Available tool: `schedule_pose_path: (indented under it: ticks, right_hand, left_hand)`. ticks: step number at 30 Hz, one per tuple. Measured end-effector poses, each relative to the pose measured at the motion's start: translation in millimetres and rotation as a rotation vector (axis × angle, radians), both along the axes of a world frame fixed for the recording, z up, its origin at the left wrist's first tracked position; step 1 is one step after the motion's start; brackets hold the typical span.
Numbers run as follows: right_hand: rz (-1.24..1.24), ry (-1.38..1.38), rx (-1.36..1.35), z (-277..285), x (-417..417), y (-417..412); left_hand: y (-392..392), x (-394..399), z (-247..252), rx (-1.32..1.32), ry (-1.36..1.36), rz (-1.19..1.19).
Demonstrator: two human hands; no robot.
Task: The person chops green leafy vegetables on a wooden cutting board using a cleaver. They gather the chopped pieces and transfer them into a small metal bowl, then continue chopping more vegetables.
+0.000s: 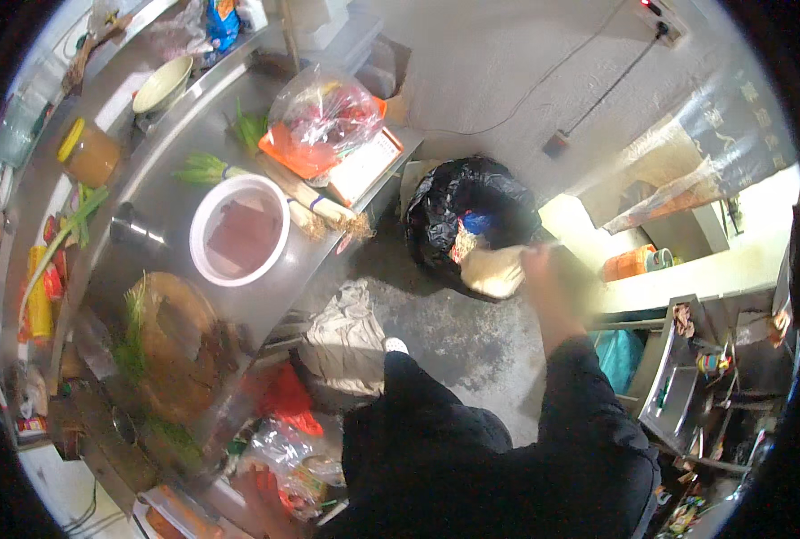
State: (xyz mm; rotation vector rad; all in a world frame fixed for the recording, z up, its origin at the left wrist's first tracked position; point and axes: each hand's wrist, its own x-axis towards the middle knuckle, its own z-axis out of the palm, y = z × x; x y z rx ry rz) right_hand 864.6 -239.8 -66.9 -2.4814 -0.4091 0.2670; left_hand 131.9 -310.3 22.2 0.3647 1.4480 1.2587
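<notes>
Blurred by motion, my right hand reaches over the near right side of a bin lined with a black plastic bag. A pale cream, soft-looking thing lies against its fingertips, over the bag's rim. Whether the fingers grip it is too blurred to tell. My left hand is low at the left, fingers apart, beside clear plastic bags. Inside the bin show blue and patterned scraps. On the steel counter, a white round tub contains dark reddish contents.
Bundled green onions lie by an orange basket under a bagged item. A round wooden chopping board sits nearer me. At the counter's back stand a yellow-lidded jar and a bowl. A steel sink or trough is at right.
</notes>
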Motion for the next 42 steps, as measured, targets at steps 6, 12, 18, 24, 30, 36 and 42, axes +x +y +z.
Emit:
schedule_pose_path:
  ticks: [6,12,18,24,30,36,42]
  right_hand:
    - [-0.153,0.163,-0.512,-39.9,-18.4,66.1]
    - [1.559,0.355,-0.829,-117.6,-235.2,82.5]
    - [1.656,0.657,-0.062,43.4,-498.0,144.8]
    - [1.525,-0.028,0.299,64.2,-611.7,219.2]
    - [1.425,-0.375,-0.054,14.4,-647.5,241.3]
    - [1.349,0.139,-0.139,2.0,-632.1,255.9]
    - [1.4,0.097,-0.225,-2.5,-631.4,261.1]
  left_hand:
    - [20.0,23.3,31.3,-0.276,0.027,-0.103]
    - [50.4,-25.7,19.9,-0.191,0.069,-0.373]
    - [129.2,-110.8,2.1,-0.021,0.268,-0.454]
    - [197.5,-142.9,12.3,0.127,0.547,-0.617]
    - [241.4,-169.5,-2.9,0.144,0.809,-0.659]
    - [305.6,-186.1,5.6,0.253,1.214,-0.574]
    - [413.2,-189.3,-19.7,0.311,1.405,-0.558]
